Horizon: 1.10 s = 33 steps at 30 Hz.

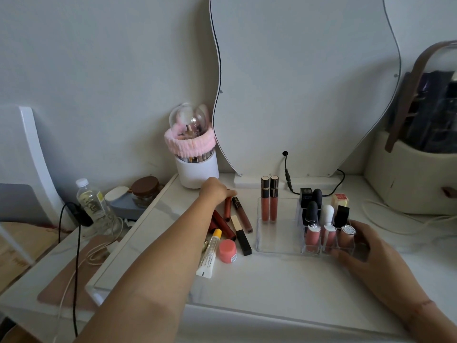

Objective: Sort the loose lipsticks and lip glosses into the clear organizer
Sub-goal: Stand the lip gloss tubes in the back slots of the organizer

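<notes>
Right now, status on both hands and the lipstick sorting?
Left hand at loose pile, grip unclear. Right hand holds clear organizer, partly filled. Nothing visibly in the way.

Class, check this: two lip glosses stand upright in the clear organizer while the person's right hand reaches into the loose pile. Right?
Not quite: the head view shows the left hand reaching into the loose pile; the right hand holds the organizer.

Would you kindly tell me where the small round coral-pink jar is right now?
In the head view, the coral-pink jar sits left of the clear acrylic organizer, between the yellow-capped white tube and the black square lipstick.
</notes>
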Motion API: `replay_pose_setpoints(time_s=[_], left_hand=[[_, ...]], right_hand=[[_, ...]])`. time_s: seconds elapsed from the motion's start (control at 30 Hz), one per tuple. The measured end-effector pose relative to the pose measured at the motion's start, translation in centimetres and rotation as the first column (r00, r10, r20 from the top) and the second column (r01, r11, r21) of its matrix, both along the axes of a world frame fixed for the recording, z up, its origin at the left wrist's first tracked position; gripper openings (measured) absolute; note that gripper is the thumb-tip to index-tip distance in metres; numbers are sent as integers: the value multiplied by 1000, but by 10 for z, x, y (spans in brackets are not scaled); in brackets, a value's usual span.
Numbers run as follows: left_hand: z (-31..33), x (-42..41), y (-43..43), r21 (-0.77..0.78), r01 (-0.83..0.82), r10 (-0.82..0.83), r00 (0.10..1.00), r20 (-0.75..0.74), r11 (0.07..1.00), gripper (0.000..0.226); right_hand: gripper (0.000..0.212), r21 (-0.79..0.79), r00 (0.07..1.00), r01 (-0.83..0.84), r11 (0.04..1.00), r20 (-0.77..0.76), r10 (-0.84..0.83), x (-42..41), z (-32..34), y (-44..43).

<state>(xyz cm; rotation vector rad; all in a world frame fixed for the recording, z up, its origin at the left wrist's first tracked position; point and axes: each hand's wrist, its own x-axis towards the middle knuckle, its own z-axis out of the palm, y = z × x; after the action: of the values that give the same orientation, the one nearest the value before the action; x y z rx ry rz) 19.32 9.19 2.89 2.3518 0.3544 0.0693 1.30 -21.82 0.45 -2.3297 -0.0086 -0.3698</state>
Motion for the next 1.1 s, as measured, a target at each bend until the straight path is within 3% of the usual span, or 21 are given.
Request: replay_pose_setpoints(time_s=[0.33,0.47,0.57,0.73,0.83,1.0,1.1], left_hand=[[1,7,2,-10,-12,12,1000,15,1000,50],[7,10,5,-242,-14,30,998,61,970,42],[22,2,7,-453,58,24,985,173,890,36],[72,-26,6,-593,234,25,918,395,770,31],[109,-50,-3,-590,389,-38,855,518,707,19],[156,-88,-35,-454,680,-263,680,684,576,18],[161,-98,-65,-338,752,-381,602,701,566,19]], right_hand=[[65,-13,1000,10,1000,7,-10,1,0,0],[65,0,1000,7,1000,2,-7,2,-2,-1],[65,6,1000,2,1000,4,-2,2,-2,-1],[63,14,1000,2,1000,8,-2,1,0,0],[59,35,1000,-7,999,8,7,1,0,-1],[62,39,1000,-21,999,-2,21,0,0,-1],[60,44,1000,-25,999,18,24,-1,-1,-2]])
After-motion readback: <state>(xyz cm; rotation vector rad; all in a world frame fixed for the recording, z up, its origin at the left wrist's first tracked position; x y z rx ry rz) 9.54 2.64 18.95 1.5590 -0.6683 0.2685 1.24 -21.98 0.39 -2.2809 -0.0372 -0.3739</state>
